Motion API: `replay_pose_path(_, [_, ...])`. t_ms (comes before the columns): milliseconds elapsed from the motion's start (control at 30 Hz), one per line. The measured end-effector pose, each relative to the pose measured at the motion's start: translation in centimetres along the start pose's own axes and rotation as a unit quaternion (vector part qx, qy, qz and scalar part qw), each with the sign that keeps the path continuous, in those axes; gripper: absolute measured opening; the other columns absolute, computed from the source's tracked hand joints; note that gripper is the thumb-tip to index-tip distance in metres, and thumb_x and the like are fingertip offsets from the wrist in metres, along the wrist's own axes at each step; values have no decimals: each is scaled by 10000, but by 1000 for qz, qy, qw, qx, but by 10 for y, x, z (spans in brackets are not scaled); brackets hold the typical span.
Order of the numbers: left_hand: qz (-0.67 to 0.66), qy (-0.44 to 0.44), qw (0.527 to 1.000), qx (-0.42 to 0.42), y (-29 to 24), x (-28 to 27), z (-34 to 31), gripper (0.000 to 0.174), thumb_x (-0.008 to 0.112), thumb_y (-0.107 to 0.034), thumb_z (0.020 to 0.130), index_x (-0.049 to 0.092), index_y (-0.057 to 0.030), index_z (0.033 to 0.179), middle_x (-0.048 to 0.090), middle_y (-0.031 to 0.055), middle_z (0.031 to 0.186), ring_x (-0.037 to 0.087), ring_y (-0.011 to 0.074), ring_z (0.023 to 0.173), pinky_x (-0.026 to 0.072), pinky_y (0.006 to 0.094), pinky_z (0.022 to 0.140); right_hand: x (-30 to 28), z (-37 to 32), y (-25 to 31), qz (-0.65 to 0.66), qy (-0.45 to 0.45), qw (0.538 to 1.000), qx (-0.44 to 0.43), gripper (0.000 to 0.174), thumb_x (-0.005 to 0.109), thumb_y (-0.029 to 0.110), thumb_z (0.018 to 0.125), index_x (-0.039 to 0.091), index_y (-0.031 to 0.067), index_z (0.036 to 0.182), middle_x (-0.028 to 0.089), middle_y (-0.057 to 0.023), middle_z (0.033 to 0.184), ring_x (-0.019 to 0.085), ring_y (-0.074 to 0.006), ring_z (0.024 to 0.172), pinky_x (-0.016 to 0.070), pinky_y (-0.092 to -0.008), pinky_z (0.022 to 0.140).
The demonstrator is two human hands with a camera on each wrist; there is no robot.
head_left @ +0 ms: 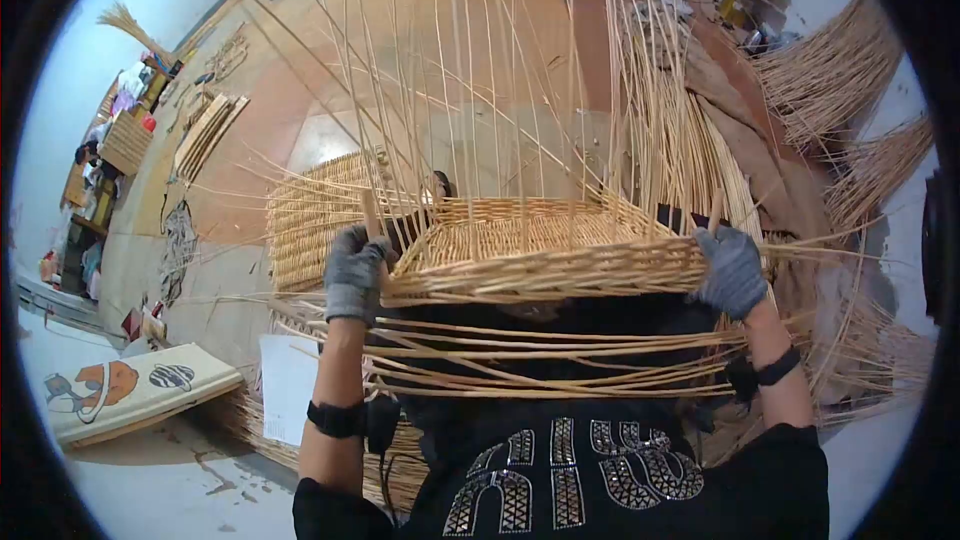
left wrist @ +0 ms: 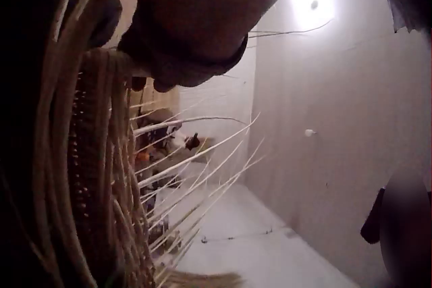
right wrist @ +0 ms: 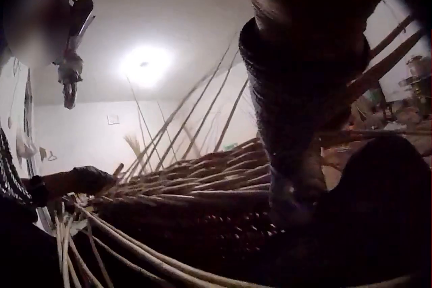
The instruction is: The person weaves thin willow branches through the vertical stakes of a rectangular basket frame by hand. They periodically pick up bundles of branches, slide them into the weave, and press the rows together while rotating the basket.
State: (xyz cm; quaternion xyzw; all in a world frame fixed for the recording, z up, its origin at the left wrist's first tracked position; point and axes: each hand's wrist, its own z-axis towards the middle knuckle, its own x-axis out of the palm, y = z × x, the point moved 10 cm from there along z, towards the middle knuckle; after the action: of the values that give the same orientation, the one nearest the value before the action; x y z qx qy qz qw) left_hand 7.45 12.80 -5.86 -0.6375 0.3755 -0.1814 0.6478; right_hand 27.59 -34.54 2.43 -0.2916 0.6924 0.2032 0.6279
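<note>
A partly woven wicker basket [head_left: 545, 273] lies tilted over the person's lap, its near wall facing up. Long thin upright rods [head_left: 470, 90] rise from its sides. At the near left corner, the grey-gloved left hand [head_left: 354, 270] grips the wall beside a short thick wooden stake [head_left: 370, 212]. The gloved right hand [head_left: 730, 272] grips the opposite corner, close to a similar stake [head_left: 716, 208]. In the right wrist view the basket wall [right wrist: 223, 170] stretches between both hands. Dark shadow hides most of the left hand's fingers in the left wrist view.
Loose rods [head_left: 550, 345] lie across the lap. A woven panel [head_left: 310, 230] is on the floor beyond the left hand, and a rod bundle [head_left: 645, 110] extends forward at right. More bundles [head_left: 830, 70] lean by the right wall. A board with painted figures [head_left: 140, 390] sits at left.
</note>
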Motion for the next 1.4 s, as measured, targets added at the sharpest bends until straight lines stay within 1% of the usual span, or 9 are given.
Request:
replay_pose_path(133, [194, 30, 942, 272, -122, 35, -87, 442, 691, -128, 753, 515, -16, 1142, 589, 65, 970, 556, 208, 930, 456, 327, 834, -44, -50, 41, -25, -284, 958, -24, 696, 787, 341, 531, 527, 63, 1114, 542, -189, 1043, 482, -338, 1029, 381, -431, 881])
replay_pose_path(267, [270, 321, 846, 329, -117, 78, -162, 569, 779, -357, 617, 594, -44, 1055, 593, 164, 1055, 574, 321, 976, 462, 387, 851, -25, -66, 147, 279, -133, 916, -257, 417, 732, 307, 638, 607, 90, 971, 615, -102, 859, 588, -315, 791, 489, -398, 696])
replay_pose_path(733, [467, 186, 785, 363, -81, 21, -192, 238, 649, -221, 742, 628, -128, 960, 638, 37, 849, 608, 221, 724, 492, 330, 624, -27, -48, 237, 175, -17, 946, -272, 138, 590, 173, 647, 538, 81, 735, 544, -77, 661, 568, -289, 614, 469, -376, 534])
replay_pose_path(933, [38, 108, 944, 309, -117, -21, -152, 194, 656, -74, 725, 648, -94, 917, 663, 83, 796, 645, 207, 702, 509, 301, 602, -146, -45, 239, 341, -96, 901, -250, 266, 664, 211, 717, 587, 49, 914, 556, -57, 750, 555, -236, 655, 479, -335, 643])
replay_pose_path(1000, [-16, 198, 914, 353, -133, 28, -163, 136, 675, -99, 735, 668, -98, 871, 667, 72, 810, 640, 230, 723, 503, 308, 635, -95, -26, 249, 746, 119, 654, -45, 358, 660, 285, 786, 602, -2, 992, 601, -95, 803, 586, -230, 734, 485, -343, 698])
replay_pose_path(1167, [-225, 112, 926, 282, -103, 15, -109, 246, 572, -184, 854, 596, -30, 1044, 637, 138, 926, 646, 194, 809, 506, 325, 737, -160, 20, 266, 634, 1, 755, -170, 233, 634, 184, 796, 632, -48, 816, 641, -159, 815, 617, -269, 854, 488, -370, 780])
replay_pose_path(1300, [-287, 213, 917, -175, -34, 41, -42, 201, 505, -103, 846, 547, -19, 1023, 597, 179, 819, 616, 261, 799, 497, 350, 695, -181, 52, 294, 562, -21, 808, -177, 204, 616, 161, 816, 625, -42, 839, 642, -145, 822, 623, -235, 802, 498, -341, 748])
replay_pose_path(1367, [116, 265, 927, 239, -39, 81, -22, 208, 508, -59, 833, 505, -21, 1037, 582, 101, 752, 564, 137, 628, 458, 283, 554, -171, 65, 315, 468, -7, 865, -183, 210, 615, 164, 825, 611, -41, 867, 632, -139, 799, 621, -202, 724, 506, -310, 701])
replay_pose_path(1400, [103, 357, 914, 163, -39, 91, -22, 165, 516, -30, 796, 502, -23, 960, 568, 95, 697, 560, 139, 560, 441, 279, 479, -168, 69, 321, 466, -7, 871, -155, 202, 606, 163, 831, 616, -35, 867, 633, -121, 789, 615, -180, 718, 503, -298, 695])
